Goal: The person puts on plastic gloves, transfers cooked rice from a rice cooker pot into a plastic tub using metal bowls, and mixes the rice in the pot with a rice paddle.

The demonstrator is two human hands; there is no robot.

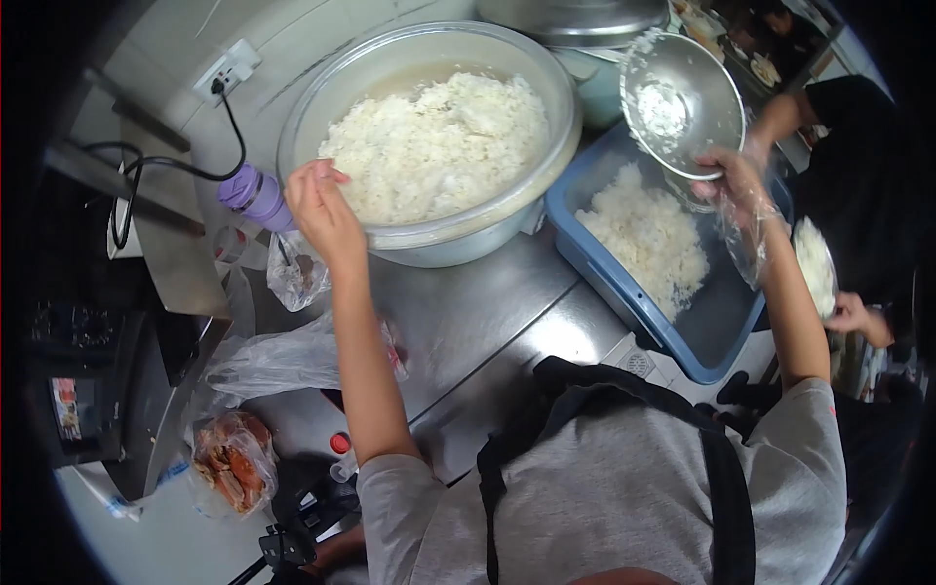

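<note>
A large round tub point(448, 234) full of white rice point(439, 146) stands on the steel counter. My left hand point(322, 205) is at the tub's left rim, fingers bent and pressed together; whether anything is between them is too small to tell. On the right, my right hand point(731, 185), partly in a clear plastic glove, grips the rim of a metal bowl point(682, 107) with rice grains stuck inside. The bowl is tilted above a blue-grey rectangular bin point(624, 292), which holds a heap of rice point(648, 239) at its left side.
Beside the tub lie a purple bottle point(255, 197) and plastic bags point(283, 361). A bag of reddish food point(232, 463) is at the lower left. A metal lid point(575, 15) is behind. At the right, another person's hand point(858, 317) holds a container of rice point(814, 265).
</note>
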